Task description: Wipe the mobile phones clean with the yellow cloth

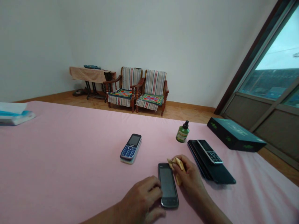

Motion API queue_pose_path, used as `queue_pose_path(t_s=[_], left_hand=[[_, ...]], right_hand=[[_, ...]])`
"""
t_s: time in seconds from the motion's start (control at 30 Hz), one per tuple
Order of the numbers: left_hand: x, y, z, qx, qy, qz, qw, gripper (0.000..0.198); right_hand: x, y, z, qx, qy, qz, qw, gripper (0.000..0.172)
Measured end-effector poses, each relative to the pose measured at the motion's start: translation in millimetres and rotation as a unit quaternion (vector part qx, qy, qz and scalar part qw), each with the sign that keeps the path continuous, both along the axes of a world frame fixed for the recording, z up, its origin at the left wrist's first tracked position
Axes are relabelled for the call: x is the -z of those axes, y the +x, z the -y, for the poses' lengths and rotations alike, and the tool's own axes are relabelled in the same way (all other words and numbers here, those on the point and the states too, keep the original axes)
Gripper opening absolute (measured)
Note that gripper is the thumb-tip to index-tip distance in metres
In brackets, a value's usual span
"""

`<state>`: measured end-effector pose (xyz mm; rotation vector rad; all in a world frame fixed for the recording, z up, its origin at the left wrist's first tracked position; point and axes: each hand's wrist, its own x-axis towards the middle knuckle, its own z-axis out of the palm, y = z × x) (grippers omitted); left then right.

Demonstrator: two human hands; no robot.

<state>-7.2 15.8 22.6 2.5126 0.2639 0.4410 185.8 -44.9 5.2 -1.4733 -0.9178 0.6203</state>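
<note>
A black touchscreen phone (168, 186) lies on the pink sheet (70, 174) right in front of me. My left hand (142, 199) grips its left edge, fingers curled against the side. My right hand (189, 174) pinches a crumpled yellow cloth (177, 166) and presses it near the phone's top right corner. Just right of that hand, a black keypad phone (210, 151) rests on a flat black case (217, 171). A blue keypad phone (130, 147) sits on a pale flat item to the left. A small green bottle (182, 133) with a black cap stands upright beyond my right hand.
A dark green box (235, 134) lies at the sheet's far right edge, near a large window (268, 68). A blue and white package (14, 114) sits at the far left. Beyond the sheet's edge stand two striped wooden armchairs (137, 90) and a cloth-covered table (91, 74).
</note>
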Motion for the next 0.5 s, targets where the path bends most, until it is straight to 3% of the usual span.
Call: queue_pose_path(t_s=[0.27,0.5], left_hand=[[5.7,1,2,-0.012,0.029,0.026,0.999,0.014],[5.9,3,5,-0.021,0.045,0.037,0.998,0.007]], right_hand=[[0.6,14,-3,-0.1,-0.007,0.256,0.962,0.02],[-10.3,13,5,-0.136,-0.031,0.288,0.947,0.021]])
